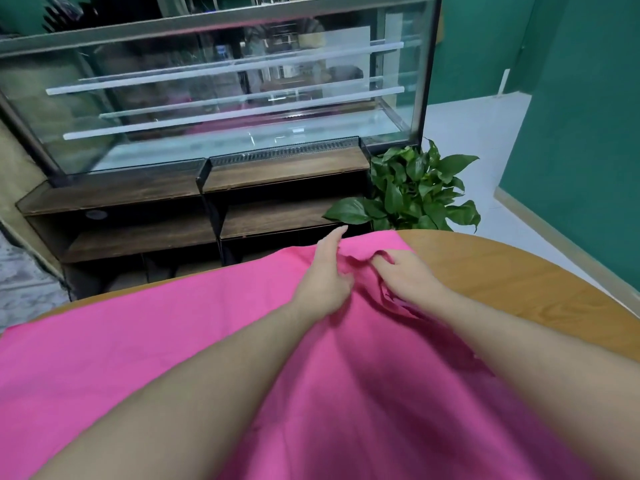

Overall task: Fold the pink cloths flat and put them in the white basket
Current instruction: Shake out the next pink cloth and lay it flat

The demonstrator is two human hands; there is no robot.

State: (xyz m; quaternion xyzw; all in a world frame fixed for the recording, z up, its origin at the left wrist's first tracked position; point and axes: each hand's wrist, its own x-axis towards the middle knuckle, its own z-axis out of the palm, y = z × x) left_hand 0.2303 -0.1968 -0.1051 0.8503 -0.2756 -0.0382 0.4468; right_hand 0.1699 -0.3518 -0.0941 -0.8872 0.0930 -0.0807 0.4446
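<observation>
A large bright pink cloth (173,358) lies spread over a round light-wood table (519,282), covering the surface from about nine o'clock across to the near edge, with bare wood showing from one to three o'clock. Both bare forearms reach forward over the cloth toward its far edge at roughly twelve o'clock. The left hand (325,275) rests on the fabric with its index finger stretched straight out past the cloth's far edge, the other fingers loosely bent against the material; whether they pinch any of it cannot be told. The right hand (407,275), just beside the left at about one o'clock, has its fingers curled into a small raised fold of the pink cloth, gripping it, and a crumpled ridge of fabric runs back from under its palm. Beyond the table at twelve o'clock stands a glass display case (225,88) on dark wooden shelving (138,216). A leafy green potted plant (415,188) sits at one o'clock, close to the table's far rim, before a green wall (588,116).
</observation>
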